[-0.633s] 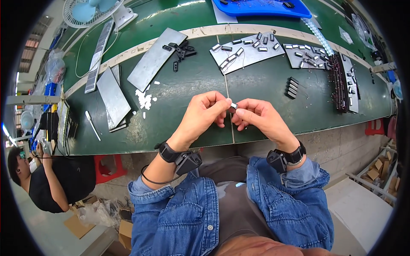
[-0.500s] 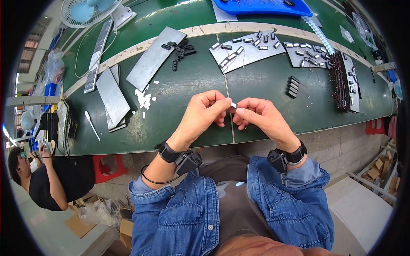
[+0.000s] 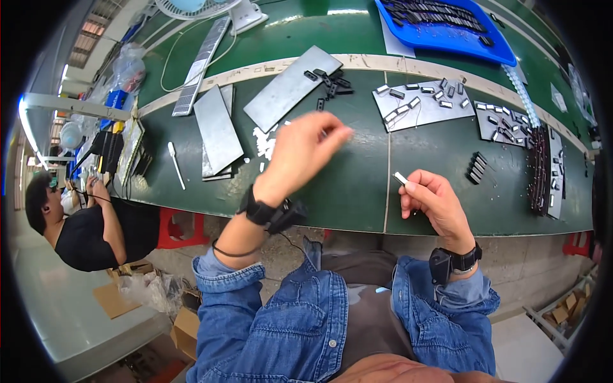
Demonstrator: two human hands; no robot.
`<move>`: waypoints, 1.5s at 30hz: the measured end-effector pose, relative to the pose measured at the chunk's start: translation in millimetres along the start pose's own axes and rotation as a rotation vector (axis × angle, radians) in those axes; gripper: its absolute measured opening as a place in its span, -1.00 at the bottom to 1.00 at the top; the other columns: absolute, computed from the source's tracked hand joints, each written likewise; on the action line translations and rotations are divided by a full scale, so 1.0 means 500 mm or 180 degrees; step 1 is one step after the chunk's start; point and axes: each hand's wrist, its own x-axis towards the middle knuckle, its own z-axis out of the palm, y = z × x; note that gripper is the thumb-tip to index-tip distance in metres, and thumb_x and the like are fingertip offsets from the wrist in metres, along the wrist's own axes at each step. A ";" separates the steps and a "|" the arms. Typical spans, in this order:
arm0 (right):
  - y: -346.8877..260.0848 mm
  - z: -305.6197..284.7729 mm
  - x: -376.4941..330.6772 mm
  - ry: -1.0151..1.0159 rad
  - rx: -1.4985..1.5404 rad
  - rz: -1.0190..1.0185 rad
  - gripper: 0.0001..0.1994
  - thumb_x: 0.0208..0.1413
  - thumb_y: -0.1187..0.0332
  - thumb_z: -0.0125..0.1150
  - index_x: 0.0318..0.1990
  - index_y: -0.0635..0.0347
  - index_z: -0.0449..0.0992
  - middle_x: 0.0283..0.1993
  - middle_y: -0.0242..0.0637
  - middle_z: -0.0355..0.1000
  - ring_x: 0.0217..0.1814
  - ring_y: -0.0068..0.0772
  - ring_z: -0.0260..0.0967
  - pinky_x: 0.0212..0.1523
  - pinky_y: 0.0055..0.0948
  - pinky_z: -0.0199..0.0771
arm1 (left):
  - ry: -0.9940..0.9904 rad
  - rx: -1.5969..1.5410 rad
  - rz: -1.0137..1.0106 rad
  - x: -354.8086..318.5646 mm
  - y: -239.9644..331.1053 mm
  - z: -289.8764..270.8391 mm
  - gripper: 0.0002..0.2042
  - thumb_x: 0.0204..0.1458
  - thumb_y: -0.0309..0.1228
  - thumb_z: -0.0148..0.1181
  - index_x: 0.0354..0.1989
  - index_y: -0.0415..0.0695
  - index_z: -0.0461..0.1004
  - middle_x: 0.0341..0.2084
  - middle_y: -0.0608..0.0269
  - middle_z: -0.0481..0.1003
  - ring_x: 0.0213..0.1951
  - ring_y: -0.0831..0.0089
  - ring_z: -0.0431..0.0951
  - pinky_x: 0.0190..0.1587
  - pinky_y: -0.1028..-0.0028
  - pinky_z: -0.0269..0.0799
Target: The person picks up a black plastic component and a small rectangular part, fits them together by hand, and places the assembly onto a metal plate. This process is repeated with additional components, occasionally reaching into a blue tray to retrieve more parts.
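Observation:
My right hand (image 3: 435, 203) pinches a small black block with a white top (image 3: 400, 178) between thumb and fingers, above the near part of the green table (image 3: 345, 185). Off to the left my left hand (image 3: 301, 153) is raised over the table, its fingers bent and smeared by motion; whether they hold anything is not visible. Just beyond it lies a loose heap of black rectangular parts (image 3: 331, 86) at the end of a grey metal plate (image 3: 287, 89). Small white pieces (image 3: 263, 145) are scattered beside my left wrist, partly hidden by the hand.
Similar white-topped blocks lie on a grey plate (image 3: 424, 118) and on another plate (image 3: 488, 131) at right. Several black blocks (image 3: 476, 168) stand in a row. Beyond are a blue tray (image 3: 504, 54) and a fan (image 3: 246, 18). A co-worker (image 3: 89, 223) sits at left.
My hands have parted: the left has let go of the small block and swung leftward toward the white pieces. My right hand keeps the block. The view has shifted left.

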 end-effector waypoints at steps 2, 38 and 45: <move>0.003 -0.004 0.001 0.0005 0.0053 -0.0072 -0.84 0.37 0.34 0.17 -0.20 0.25 0.51 -0.37 -0.36 0.51 -0.40 -0.56 0.46 -0.29 -0.53 0.53 | 0.0181 0.0397 -0.0048 0.027 -0.031 -0.017 -0.74 0.18 -0.21 0.33 -0.21 -0.17 0.59 -0.40 0.17 0.60 -0.35 0.25 0.64 -0.27 0.30 0.54; 0.034 0.025 0.009 0.0222 0.0364 -0.1164 -0.83 0.43 0.32 0.03 -0.13 0.22 0.45 0.04 -0.12 0.54 -0.09 -0.47 0.50 -0.01 -0.39 0.55 | -0.0286 -0.1988 -0.0287 -0.066 0.069 0.100 -0.78 0.15 -0.56 0.33 -0.03 -0.27 0.59 -0.21 0.26 0.58 -0.25 0.56 0.61 -0.23 0.57 0.60; 0.047 0.010 0.010 0.0164 0.0284 -0.1039 -0.83 0.43 0.33 0.03 -0.10 0.25 0.46 0.02 -0.14 0.55 -0.11 -0.47 0.51 -0.03 -0.41 0.55 | -0.0534 -0.2792 -0.0658 -0.064 0.060 0.121 -0.81 0.14 -0.54 0.36 -0.08 -0.23 0.62 -0.25 0.27 0.56 -0.26 0.56 0.59 -0.26 0.57 0.57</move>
